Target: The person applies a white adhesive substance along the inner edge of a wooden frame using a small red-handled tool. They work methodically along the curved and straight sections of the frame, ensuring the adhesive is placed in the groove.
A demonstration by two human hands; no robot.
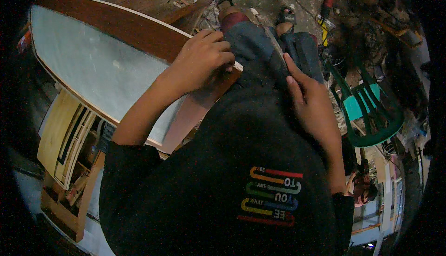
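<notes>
A large brown wooden panel (134, 23) with a pale edge strip and a greyish-white inset (97, 65) slants across the left side. Near its right corner, my left hand (206, 58) is closed over the edge, fingers curled; the fingertips are partly hidden. My right hand (309, 98) grips the near end of a long, thin, grey strip-like tool (271, 37), which points away from me over my lap and has a pale far end. Its exact kind is unclear. The tool and the panel are apart.
A green plastic chair (371, 137) with a turquoise patch stands at the right. Light wooden frames (74, 140) lie lower left. Scraps and tools litter the far floor, including a red and yellow tool (326, 12). Another person (364, 193) shows at the lower right.
</notes>
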